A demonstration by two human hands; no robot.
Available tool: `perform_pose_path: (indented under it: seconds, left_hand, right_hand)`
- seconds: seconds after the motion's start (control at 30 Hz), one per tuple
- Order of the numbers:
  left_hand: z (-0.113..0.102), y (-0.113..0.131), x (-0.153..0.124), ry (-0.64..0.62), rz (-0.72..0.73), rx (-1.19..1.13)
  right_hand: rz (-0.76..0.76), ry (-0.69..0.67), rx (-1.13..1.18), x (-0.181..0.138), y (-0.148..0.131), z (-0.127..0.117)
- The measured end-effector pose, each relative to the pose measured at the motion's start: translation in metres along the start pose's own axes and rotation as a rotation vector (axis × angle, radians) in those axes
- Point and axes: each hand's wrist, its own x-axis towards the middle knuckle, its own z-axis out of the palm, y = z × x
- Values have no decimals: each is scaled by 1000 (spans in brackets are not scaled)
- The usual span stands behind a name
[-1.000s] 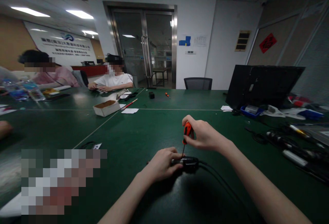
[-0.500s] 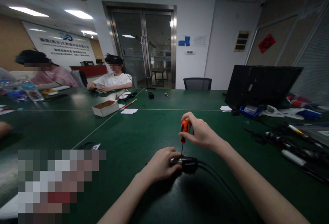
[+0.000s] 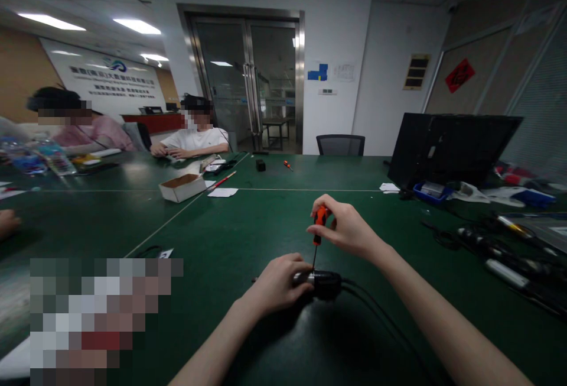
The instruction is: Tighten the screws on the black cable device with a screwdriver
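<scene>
Orange-handled screwdriver (image 3: pixel 319 223), black device (image 3: pixel 325 284), dark green table (image 3: pixel 248 226).

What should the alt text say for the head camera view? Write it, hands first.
At a green table, a person's right hand holds an orange-handled screwdriver upright, its tip on a small black device that the left hand steadies; a black cable trails from the device. Two other people sit at the far left, near an open cardboard box.

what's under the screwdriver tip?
The screwdriver, held upright by the right hand, points down onto a small black device with a cable, on the green table. The left hand covers the device's left end; the contact spot is too small to see.
</scene>
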Motion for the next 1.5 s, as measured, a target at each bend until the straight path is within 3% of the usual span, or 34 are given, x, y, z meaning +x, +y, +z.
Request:
perform_pose_path:
  seconds: [0.2,0.43,0.7,0.93,1.2,1.5]
  left_hand:
    - [0,0,-1,-1,-5,-3]
    - [2,-1,-1,10,2,-2]
    - [1,-2,-1,6,9,2]
    - [1,-2,-1,7,8,6]
    - [2,-2,-1,13,17,8]
    - [-1,0,-2,3,5,-6]
  right_hand:
    - [11,39,92,1,0,0]
    - [-99,36,40,3,1,-5]
    - [18,64,48,2,1,1]
    - [30,83,183,3,-1,0]
    - [-69,74,71,4,1,-3]
    - [49,85,106,3,-1,0]
